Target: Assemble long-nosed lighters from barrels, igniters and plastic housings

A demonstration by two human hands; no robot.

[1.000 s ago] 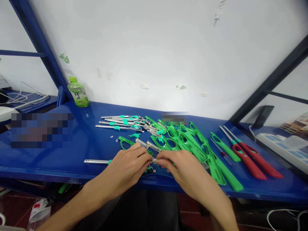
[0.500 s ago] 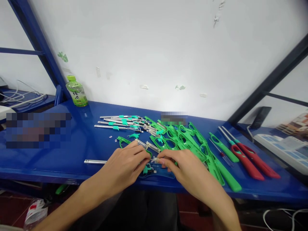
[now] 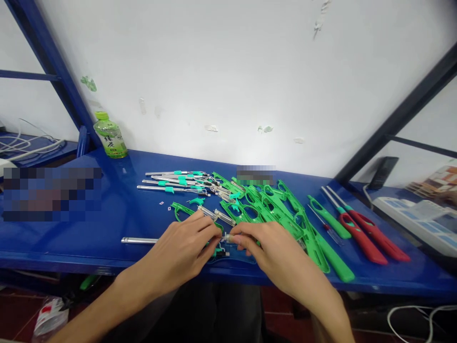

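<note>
My left hand point(image 3: 191, 240) is closed in a pinch at the table's front edge; whatever is between its fingertips is hidden. Facing it, my right hand point(image 3: 273, 245) grips a small clear fuel tank point(image 3: 227, 237) by its body, the valve end pointing left toward the left fingertips. Beneath both hands lies a translucent blue lighter casing point(image 3: 243, 256), partly covered. A silver lighter tube point(image 3: 139, 240) sticks out left from under my left hand, and a black igniter piece point(image 3: 222, 254) shows below the fingers. Loose clear tanks point(image 3: 224, 217) and a green trigger point(image 3: 196, 201) lie just beyond.
Green lighter shells point(image 3: 274, 209) are heaped behind and right of my hands. Several metal tubes with wires point(image 3: 171, 183) lie back left. Two red lighters point(image 3: 364, 238) and a screwdriver point(image 3: 328, 227) lie right. A green tea bottle point(image 3: 111, 138) stands by the wall point(image 3: 214, 71).
The whole view has shifted slightly. My hands stay almost in place, the fuel tank's valve end still close to my left fingertips.
</note>
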